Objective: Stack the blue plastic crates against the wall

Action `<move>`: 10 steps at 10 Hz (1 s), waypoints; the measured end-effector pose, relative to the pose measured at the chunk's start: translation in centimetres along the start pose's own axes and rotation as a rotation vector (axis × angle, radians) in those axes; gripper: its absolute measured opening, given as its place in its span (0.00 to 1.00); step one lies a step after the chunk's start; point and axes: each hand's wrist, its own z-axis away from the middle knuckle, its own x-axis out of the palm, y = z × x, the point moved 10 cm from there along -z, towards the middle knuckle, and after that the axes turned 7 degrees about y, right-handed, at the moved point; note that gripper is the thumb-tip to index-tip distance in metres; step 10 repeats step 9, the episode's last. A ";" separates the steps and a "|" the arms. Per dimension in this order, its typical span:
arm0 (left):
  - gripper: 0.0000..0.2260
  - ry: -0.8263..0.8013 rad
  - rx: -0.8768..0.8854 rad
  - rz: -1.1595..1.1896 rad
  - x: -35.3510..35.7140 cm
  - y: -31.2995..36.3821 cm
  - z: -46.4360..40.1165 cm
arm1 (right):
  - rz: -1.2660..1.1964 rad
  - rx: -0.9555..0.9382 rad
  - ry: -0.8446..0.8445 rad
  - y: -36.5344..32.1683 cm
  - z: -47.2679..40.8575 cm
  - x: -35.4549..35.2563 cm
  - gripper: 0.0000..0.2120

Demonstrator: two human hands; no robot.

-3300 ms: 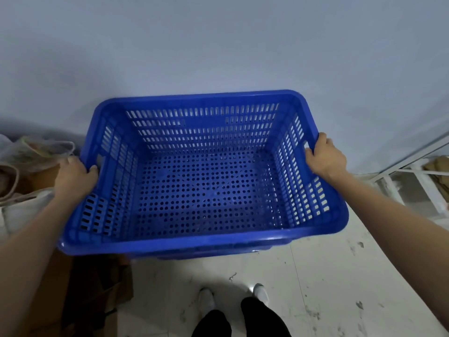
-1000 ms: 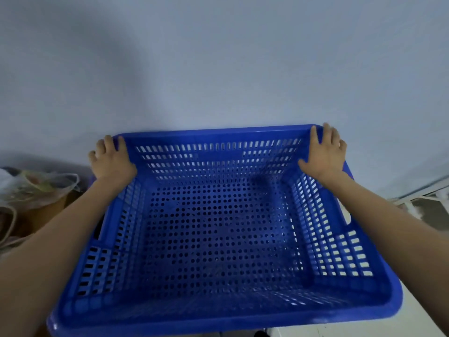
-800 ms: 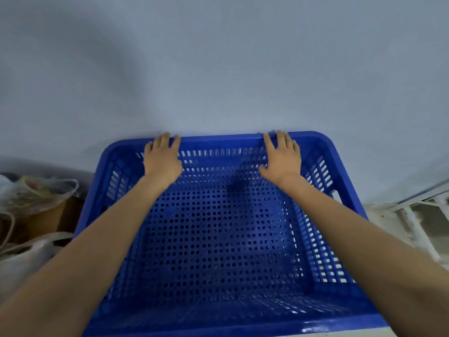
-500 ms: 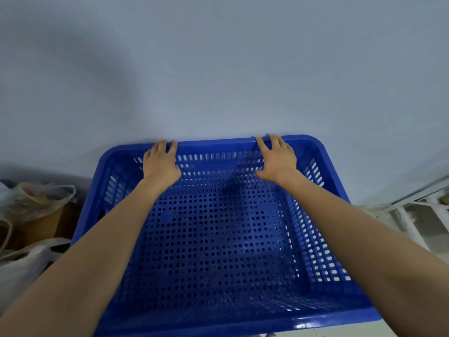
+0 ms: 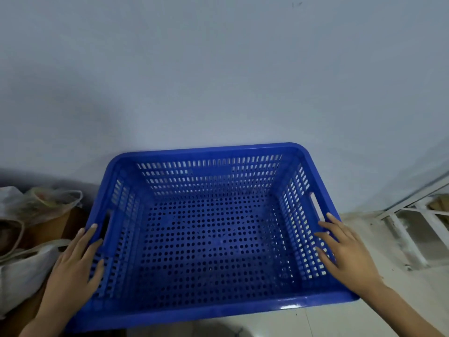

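Crate (image 5: 211, 242), blue and full of holes, sits in front of me with its far long side against the pale wall (image 5: 218, 69). Its rim runs all the way round in one thick band, the side walls are cut with rows of slots, and the floor inside is dotted with round holes. Nothing lies inside it. Whether another crate sits beneath it I cannot tell from up here.

My left hand (image 5: 73, 268) lies flat on the left rim, fingers (image 5: 93, 231) stretched out and spread, the tips reaching up beside the dark handle slot in that wall. Nothing is gripped; the palm just rests on the plastic. My right hand (image 5: 347, 251) lies the same way on the right rim, open, fingers apart, the tips just below the pale handle slot on that side.

To the left of the crate, close against its side, sit some plastic bags (image 5: 29, 239) and a brown cardboard box (image 5: 54, 227), one bag bunched near the wall and a white one nearer me, partly under my left wrist. To the right, a white metal frame (image 5: 408, 229) lies low on the light tiled floor (image 5: 303, 322), well apart from my right hand.
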 end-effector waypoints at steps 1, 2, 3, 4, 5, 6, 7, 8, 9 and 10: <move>0.22 0.037 -0.006 0.008 -0.2 0.7 -0.2 | -0.056 0.026 0.054 0.2 -0.4 0.1 0.20; 0.22 0.049 -0.016 0.022 -1.4 0.9 -0.2 | -0.051 0.035 0.047 0.4 -0.4 -0.1 0.18; 0.25 0.105 -0.100 0.014 -3.3 2.8 0.7 | -0.010 0.041 0.081 -1.0 0.0 -1.2 0.19; 0.27 0.112 -0.115 0.092 -3.4 7.7 3.1 | -0.114 0.038 0.105 -5.3 1.3 -1.7 0.17; 0.26 0.044 -0.118 0.109 -2.0 10.1 4.8 | -0.137 0.069 0.007 -6.5 2.2 0.0 0.19; 0.24 0.013 -0.168 0.071 -1.5 9.3 4.5 | -0.117 0.169 -0.095 -5.1 2.0 0.9 0.20; 0.23 -0.053 -0.160 0.026 -0.5 9.3 4.4 | -0.084 0.167 -0.164 -5.5 1.9 1.3 0.22; 0.22 -0.116 -0.203 0.063 -0.4 9.0 4.7 | -0.075 0.191 -0.197 -5.6 2.4 1.0 0.29; 0.16 -0.073 -0.259 0.139 -1.0 8.1 5.2 | -0.213 0.165 -0.109 -6.7 1.9 -1.4 0.31; 0.16 -0.073 -0.259 0.139 -1.0 8.1 5.2 | -0.213 0.165 -0.109 -6.7 1.9 -1.4 0.31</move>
